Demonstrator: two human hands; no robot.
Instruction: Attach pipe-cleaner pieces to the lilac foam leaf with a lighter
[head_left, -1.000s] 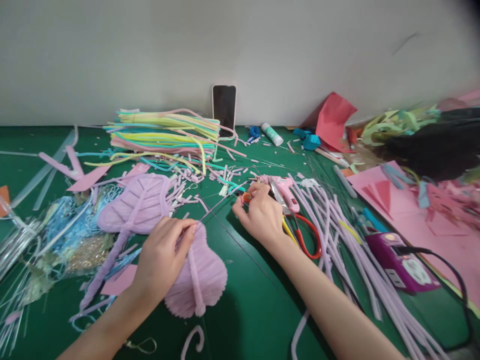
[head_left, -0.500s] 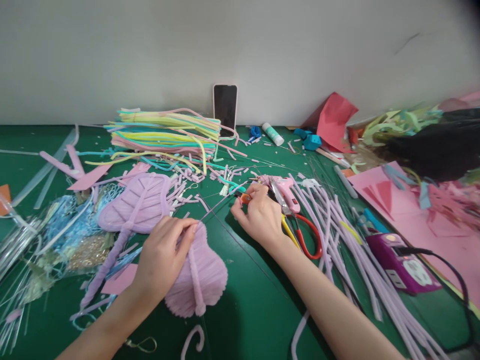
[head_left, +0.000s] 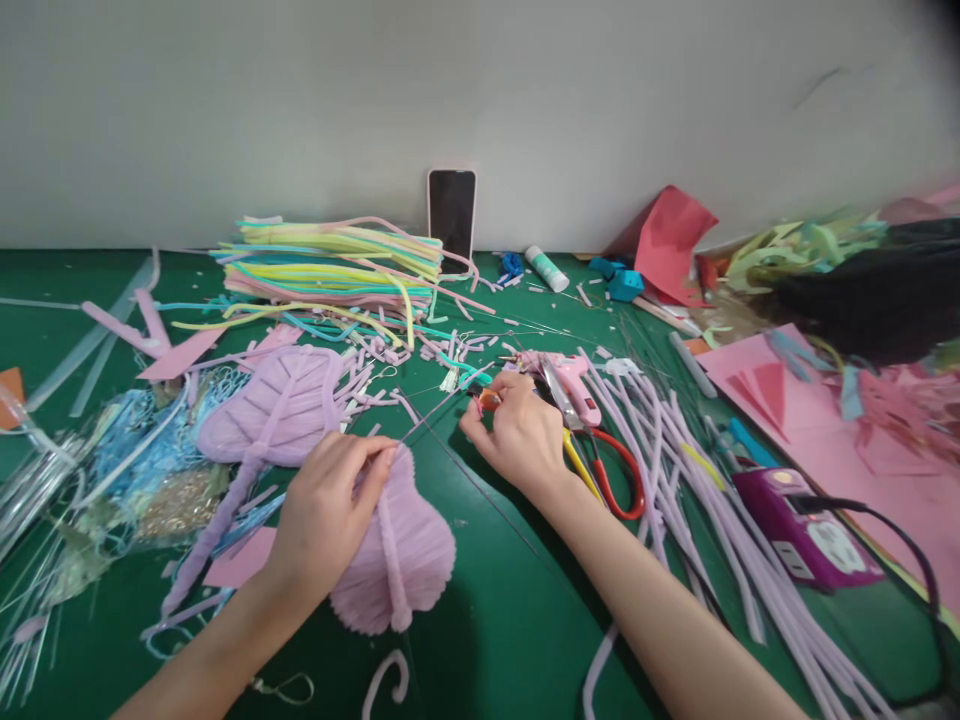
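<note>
My left hand [head_left: 330, 505] pinches the tip of a lilac pipe-cleaner leaf [head_left: 409, 550], whose thick midrib runs down its middle. From the pinched tip a thin lilac strand [head_left: 435, 408] slants up toward my right hand [head_left: 517, 430]. The right fingers are curled around a small orange thing with a dark end [head_left: 489, 399], mostly hidden by them. Right beside that hand lie scissors [head_left: 619, 470] with red and yellow handles and a pink glue gun [head_left: 577, 385]. Left of my left hand rests a second lilac leaf [head_left: 274, 405] with a wrapped stem.
Lilac pipe cleaners [head_left: 720, 520] spread at right beside a purple power strip [head_left: 806, 525] with a black cable. Behind are bundled coloured pipe cleaners [head_left: 330, 265], an upright phone [head_left: 451, 215] and a glue stick [head_left: 546, 269]. Blue tassels [head_left: 139, 435] crowd the left; a curled lilac piece [head_left: 390, 675] lies in front.
My right hand has shifted very slightly left. The left hand and the leaf in it look unmoved.
</note>
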